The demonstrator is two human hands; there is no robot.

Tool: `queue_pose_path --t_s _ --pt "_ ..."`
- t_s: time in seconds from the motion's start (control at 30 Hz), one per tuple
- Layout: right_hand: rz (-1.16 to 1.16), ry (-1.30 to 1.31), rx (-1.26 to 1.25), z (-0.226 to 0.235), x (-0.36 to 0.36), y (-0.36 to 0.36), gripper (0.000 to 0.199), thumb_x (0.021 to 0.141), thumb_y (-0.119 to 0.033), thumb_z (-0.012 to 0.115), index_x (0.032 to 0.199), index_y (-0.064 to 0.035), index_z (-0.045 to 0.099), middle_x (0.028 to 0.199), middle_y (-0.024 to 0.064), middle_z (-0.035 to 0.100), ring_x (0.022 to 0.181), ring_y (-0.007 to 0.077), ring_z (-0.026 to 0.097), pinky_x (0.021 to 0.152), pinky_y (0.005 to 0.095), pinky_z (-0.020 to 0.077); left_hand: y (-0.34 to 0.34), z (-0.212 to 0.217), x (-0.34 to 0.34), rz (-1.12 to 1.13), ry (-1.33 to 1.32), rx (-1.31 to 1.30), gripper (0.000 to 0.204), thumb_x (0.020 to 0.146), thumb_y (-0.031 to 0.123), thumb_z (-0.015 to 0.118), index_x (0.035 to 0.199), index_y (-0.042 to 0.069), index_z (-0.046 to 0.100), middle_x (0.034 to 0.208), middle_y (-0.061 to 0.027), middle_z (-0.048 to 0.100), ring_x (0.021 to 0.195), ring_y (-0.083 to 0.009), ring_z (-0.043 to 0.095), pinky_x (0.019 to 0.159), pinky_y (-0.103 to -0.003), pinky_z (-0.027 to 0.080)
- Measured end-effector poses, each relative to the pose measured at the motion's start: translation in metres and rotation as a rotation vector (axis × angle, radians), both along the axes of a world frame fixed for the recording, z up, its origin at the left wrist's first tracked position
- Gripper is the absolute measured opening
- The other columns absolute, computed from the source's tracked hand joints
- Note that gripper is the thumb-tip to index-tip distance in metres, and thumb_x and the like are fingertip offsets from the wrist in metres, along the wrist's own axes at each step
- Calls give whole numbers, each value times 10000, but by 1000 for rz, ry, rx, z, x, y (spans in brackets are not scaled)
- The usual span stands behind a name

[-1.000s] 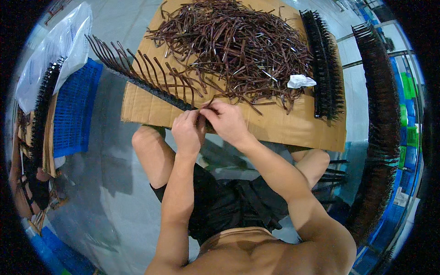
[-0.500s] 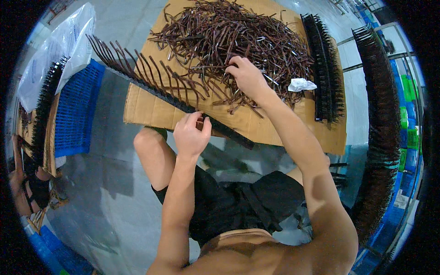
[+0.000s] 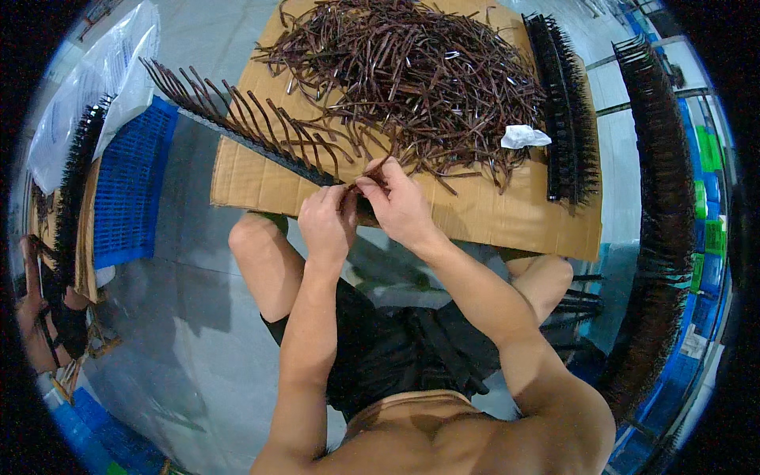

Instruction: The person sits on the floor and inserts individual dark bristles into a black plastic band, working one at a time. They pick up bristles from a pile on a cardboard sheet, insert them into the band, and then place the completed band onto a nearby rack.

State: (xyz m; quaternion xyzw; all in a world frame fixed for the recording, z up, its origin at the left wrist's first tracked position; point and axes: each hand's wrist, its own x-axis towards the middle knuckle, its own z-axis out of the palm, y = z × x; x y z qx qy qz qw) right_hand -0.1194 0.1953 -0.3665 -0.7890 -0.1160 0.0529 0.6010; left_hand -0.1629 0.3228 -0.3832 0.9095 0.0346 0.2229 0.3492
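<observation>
A long black strip [image 3: 265, 150] lies slantwise over the near left of the cardboard [image 3: 507, 215]. Curved dark-brown strands stand in a row along its far left part. My left hand [image 3: 324, 226] is closed on the strip near its near end, which the two hands mostly hide. Right beside it, my right hand [image 3: 402, 207] pinches a brown strand [image 3: 388, 157] against the strip. How the strand meets the strip is hidden by my fingers. Beyond the hands, a big tangled pile of brown strands [image 3: 412, 79] covers the cardboard, with several loose ones close to the strip.
A crumpled white scrap [image 3: 525, 137] lies right of the pile. Bristled black strips [image 3: 560, 119] lie along the cardboard's right edge. A long row of dark bristles [image 3: 661, 206] hangs farther right. At left are a blue crate [image 3: 131, 190] and a clear plastic bag [image 3: 91, 87].
My right hand has come back from the pile's edge to my left hand, bringing a brown strand to the strip. My left hand has stayed at the strip.
</observation>
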Motion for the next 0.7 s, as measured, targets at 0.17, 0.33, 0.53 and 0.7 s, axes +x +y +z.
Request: queue_pose_path --t_s 0.17,0.33,0.53,0.7 --pt "99 -230 -189 20 -3 3 181 882 -182 604 958 -18 598 906 179 658 831 376 641 690 423 513 0 0 0 30 -12 -6 75 790 108 677 842 54 670 755 -107 641 720 -308 610 661 -397 469" --pt "258 -119 -393 38 41 -19 183 859 -183 592 968 -50 654 948 183 663 905 354 639 776 418 510 2 -1 -1 170 127 -12 169 828 205 703 847 39 719 776 -139 692 670 -283 673 628 -348 521" --pt "-305 -192 -718 30 119 -56 288 872 -267 636 1075 -67 597 803 167 678 769 343 662 671 404 513 -5 2 -1 97 81 -218 173 784 186 707 833 20 709 723 -118 673 592 -286 636 568 -352 503" --pt "-191 -500 -670 31 95 -42 235 896 -179 578 1092 -83 662 872 182 690 780 322 680 676 386 530 -6 1 0 35 -48 -62 157 754 151 715 856 33 695 753 -93 666 685 -289 633 639 -369 502"
